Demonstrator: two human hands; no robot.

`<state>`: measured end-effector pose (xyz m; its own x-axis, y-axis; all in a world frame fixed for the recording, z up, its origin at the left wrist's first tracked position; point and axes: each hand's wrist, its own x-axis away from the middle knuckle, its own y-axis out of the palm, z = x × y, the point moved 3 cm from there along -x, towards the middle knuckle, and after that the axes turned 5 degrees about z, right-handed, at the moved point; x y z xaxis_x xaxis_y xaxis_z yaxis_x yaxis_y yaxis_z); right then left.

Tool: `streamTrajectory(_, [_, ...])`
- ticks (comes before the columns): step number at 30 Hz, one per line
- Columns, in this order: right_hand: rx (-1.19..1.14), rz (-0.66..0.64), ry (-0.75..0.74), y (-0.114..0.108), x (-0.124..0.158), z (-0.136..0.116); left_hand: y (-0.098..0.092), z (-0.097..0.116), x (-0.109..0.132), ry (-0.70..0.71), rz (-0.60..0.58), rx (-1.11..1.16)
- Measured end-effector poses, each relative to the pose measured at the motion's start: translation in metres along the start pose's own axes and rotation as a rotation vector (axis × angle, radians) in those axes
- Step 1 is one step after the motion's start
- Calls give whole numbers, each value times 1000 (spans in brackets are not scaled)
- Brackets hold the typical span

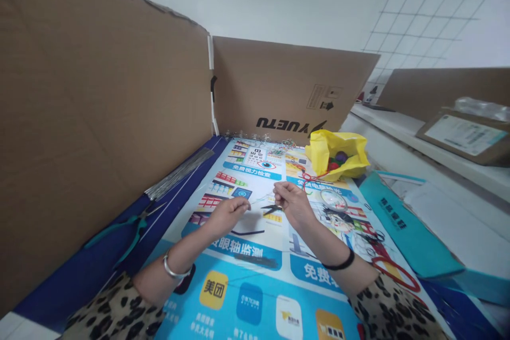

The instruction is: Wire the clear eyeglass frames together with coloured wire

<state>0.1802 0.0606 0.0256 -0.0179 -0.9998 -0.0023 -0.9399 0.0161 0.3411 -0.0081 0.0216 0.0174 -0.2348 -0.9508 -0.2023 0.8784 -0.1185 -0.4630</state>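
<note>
My left hand [233,213] is closed in a pinch above the printed sheet [255,226]. Facing it, my right hand [294,206] pinches too, thumb against fingers. A thin pale strand [262,200], wire or thread, runs faintly between the fingertips of both hands. Just under my right hand shows a dark pointed tool [272,209]; its other end is hidden, and I cannot tell whether it lies on the sheet. Nearer my body, a small bunch of thin dark wires [255,261] lies on the sheet.
Teal-handled pliers [137,223] and a bundle of silver wires [181,172] lie on the left. Cardboard walls [279,85] enclose the left and back. A yellow bag [319,151] with coloured balls stands back right, near a red cord [398,272], scissors [374,237] and a teal box [414,234].
</note>
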Motion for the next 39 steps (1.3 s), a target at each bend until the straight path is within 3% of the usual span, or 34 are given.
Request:
streamTrajectory(5, [-78, -54, 28, 3, 1, -2, 0, 2, 2, -18, 8, 10])
streamTrajectory(10, [17, -153, 49, 1, 0, -1, -1, -1, 1, -29, -20, 79])
streamTrajectory(20, [136, -47, -20, -6, -4, 15, 4, -12, -3, 1, 12, -34])
streamTrajectory(22, [304, -110, 0, -10, -9, 12, 3, -16, -3, -17, 34, -111])
streamTrajectory(24, [646, -215, -25, -18, -15, 4, 1, -20, -4, -57, 72, -188])
streamTrajectory(27, [1324, -383, -283, -33, -22, -9, -6, -24, -4, -114, 126, -274])
streamTrajectory(30, [1729, -559, -377, -49, -20, -7, -10, -27, -4, -140, 138, -310])
streamTrajectory(33, [1878, -609, -401, -55, -13, 1, -10, -29, -5, -151, 128, -300])
streamTrajectory(39, [1902, -543, -454, -49, -10, -3, -8, -33, -9, -105, 71, -86])
